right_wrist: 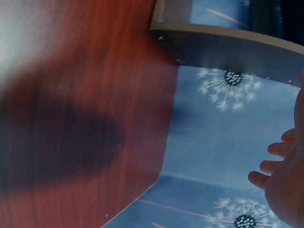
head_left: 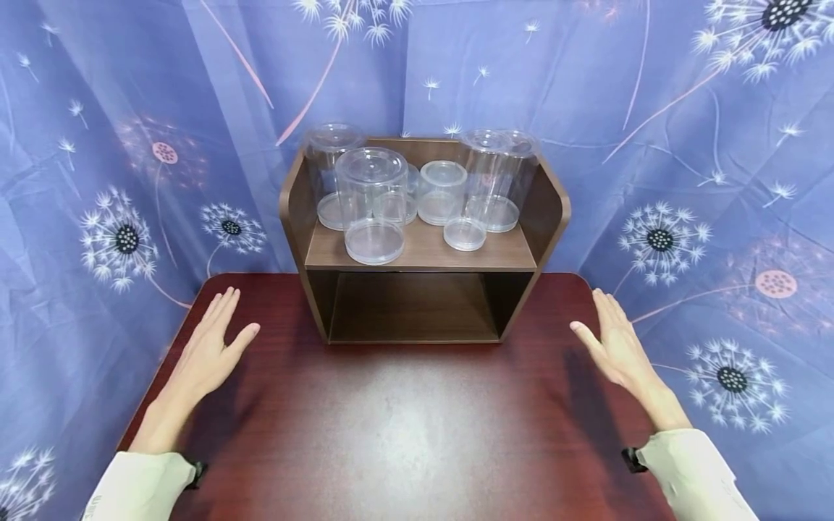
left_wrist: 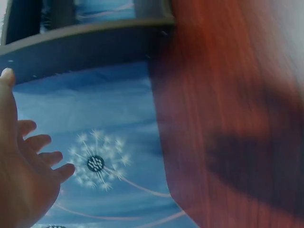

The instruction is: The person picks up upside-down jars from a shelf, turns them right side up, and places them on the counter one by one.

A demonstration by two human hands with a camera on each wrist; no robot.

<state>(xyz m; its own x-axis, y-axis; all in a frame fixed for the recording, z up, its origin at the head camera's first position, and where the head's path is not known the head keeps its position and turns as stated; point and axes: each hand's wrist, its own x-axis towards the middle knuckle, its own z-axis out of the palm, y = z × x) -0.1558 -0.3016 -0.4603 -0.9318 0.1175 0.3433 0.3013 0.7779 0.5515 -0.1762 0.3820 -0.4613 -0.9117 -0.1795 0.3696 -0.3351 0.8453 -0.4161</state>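
My left hand (head_left: 207,353) is held above the left side of the table, fingers straight and thumb spread, with nothing in it. On the other side my right hand (head_left: 619,351) hovers in the same way, holding nothing. Between them, farther back, stands a brown two-level wooden shelf (head_left: 420,250). Clear plastic cylinders of different sizes stand on its upper board: a wide front-left jar (head_left: 374,242), a shorter middle jar (head_left: 443,192), a narrow jar (head_left: 465,235) at front right, and others behind. Neither hand touches them. The wrist views show each hand's fingers beside the shelf's side panels.
The dark red wooden table (head_left: 410,420) lies under the shelf and both hands. Blue dandelion-patterned curtains (head_left: 260,94) hang close behind and at both sides. The shelf's lower compartment (head_left: 413,307) faces me.
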